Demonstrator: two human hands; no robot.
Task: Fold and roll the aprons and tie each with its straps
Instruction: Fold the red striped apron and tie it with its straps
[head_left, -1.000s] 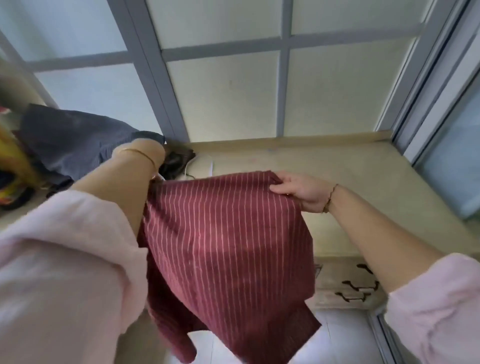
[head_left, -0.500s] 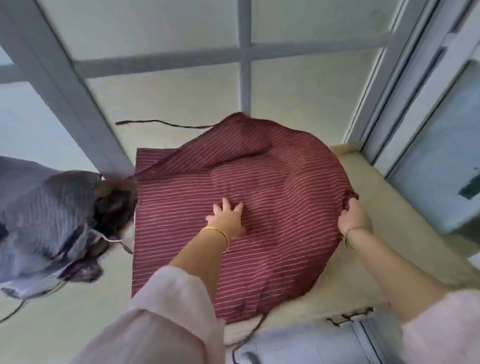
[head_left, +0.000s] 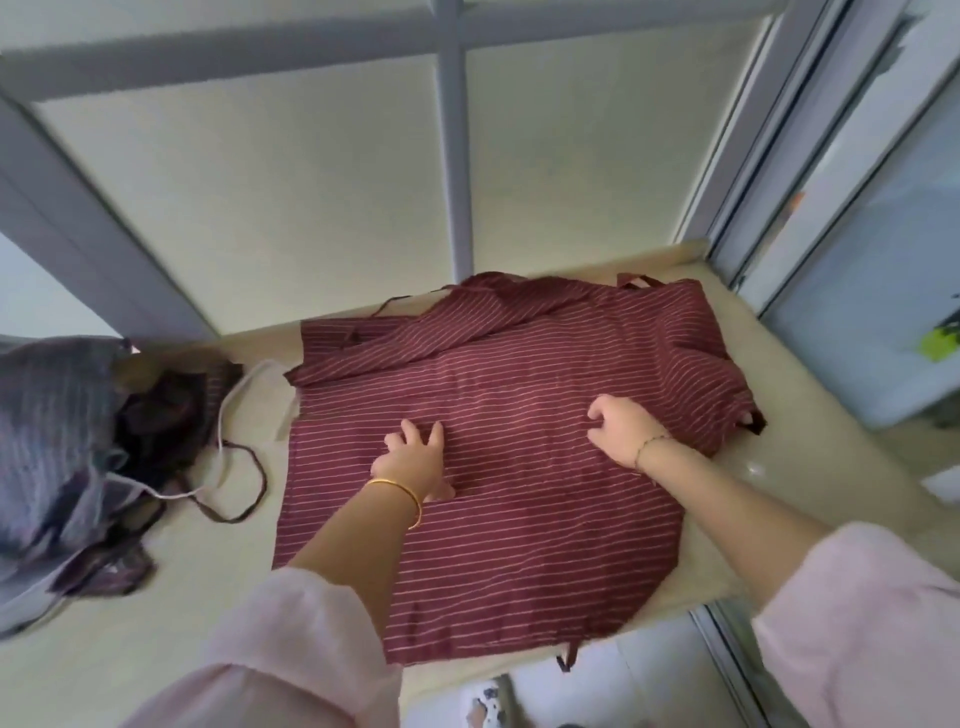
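A maroon apron with thin pale stripes (head_left: 519, 530) lies spread on the beige ledge (head_left: 182, 597). Its far part is folded over in a crumpled flap (head_left: 467, 322). Thin straps stick out at the far left (head_left: 395, 301), at the right edge (head_left: 753, 423) and over the near edge (head_left: 566, 660). My left hand (head_left: 415, 457) lies flat on the middle of the apron with its fingers spread. My right hand (head_left: 623, 426) rests on the cloth further right with bent fingers, their tips on the fabric.
A heap of grey-blue and dark aprons (head_left: 78, 441) sits at the left of the ledge, with a white cord (head_left: 228, 410) and a dark strap loop (head_left: 249, 488) trailing from it. Window frames stand behind, and a sliding door frame (head_left: 810, 182) is at the right.
The apron was held up in the air, then flung out and laid flat on the ledge. My right hand let go of its right edge and moved inward onto the cloth.
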